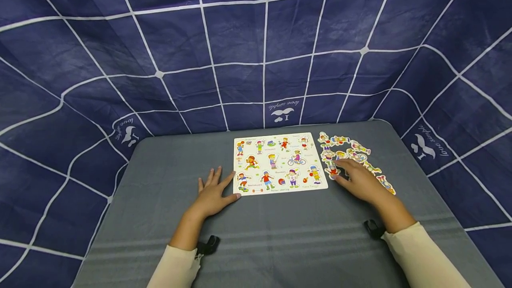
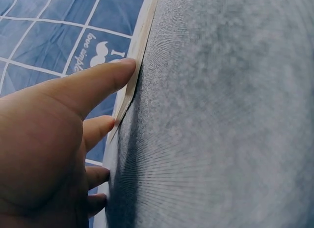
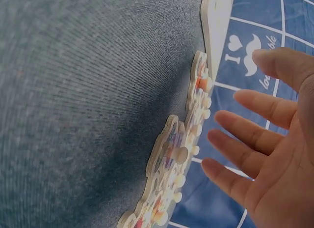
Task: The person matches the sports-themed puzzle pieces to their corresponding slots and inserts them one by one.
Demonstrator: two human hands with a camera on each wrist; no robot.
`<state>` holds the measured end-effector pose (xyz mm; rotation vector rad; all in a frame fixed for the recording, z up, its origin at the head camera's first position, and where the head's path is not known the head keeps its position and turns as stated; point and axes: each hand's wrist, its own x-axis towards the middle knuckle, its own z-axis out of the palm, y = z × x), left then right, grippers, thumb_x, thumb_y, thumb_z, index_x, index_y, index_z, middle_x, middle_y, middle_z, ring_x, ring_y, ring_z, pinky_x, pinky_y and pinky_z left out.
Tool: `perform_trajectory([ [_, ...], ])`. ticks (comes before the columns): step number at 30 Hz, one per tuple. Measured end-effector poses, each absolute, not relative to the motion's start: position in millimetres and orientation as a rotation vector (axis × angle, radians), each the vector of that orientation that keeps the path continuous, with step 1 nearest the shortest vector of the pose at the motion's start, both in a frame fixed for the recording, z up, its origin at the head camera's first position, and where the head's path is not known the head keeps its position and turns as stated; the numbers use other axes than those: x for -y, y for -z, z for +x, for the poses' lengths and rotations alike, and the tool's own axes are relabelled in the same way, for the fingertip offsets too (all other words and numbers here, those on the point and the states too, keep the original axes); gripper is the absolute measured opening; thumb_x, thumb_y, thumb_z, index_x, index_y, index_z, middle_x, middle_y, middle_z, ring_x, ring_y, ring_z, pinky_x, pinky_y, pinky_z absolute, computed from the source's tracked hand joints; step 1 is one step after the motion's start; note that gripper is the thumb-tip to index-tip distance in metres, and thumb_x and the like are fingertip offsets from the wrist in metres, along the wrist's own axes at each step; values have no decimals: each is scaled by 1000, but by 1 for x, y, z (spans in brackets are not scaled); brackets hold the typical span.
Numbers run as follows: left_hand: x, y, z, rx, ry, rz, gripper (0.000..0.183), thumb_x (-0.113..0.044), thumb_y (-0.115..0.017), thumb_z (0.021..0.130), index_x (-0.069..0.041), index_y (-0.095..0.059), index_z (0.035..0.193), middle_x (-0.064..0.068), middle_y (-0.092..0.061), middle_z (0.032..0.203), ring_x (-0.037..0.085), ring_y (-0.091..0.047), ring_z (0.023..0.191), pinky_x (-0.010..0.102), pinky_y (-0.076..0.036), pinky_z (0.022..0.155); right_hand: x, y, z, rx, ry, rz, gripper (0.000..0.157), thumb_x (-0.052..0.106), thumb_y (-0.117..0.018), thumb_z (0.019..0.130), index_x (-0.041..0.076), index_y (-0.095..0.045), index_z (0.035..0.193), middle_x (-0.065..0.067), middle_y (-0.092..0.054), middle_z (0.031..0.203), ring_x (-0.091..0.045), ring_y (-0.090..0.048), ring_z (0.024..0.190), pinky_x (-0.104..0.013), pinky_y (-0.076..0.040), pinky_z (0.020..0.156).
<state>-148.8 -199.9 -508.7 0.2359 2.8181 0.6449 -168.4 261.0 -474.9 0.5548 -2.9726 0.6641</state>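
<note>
Pieces (image 1: pixel 360 147) (on table (image 1: pixel 256 230)) right of board (image 1: pixel 262 163)

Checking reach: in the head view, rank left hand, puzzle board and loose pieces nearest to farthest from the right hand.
1. Loose pieces, at the right hand.
2. Puzzle board, left of the pieces.
3. Left hand, at the board's left edge.

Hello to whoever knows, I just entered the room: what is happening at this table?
A person is busy with a flat board printed with sports figures. The left hand rests at the board's left edge, with the thumb and a finger touching it. The right hand hovers over a group of knobbed cut-out pieces, its fingers apart and holding nothing. These pieces lie close together to the right of the board, on the grey cloth.
</note>
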Motion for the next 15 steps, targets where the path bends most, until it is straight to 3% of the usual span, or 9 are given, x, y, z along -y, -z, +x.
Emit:
perform_trajectory([
  [15,199,508,-148,-2830,-628,240,80,-66,-61,91,-34,-32,159,16,-7,171,43,2,158,77,8,116,-259,484,-185,2997,-688,603,40,15,-72,92,-1,-66,128,-24,-65,127,-44,-61,121,-60,-45,103],
])
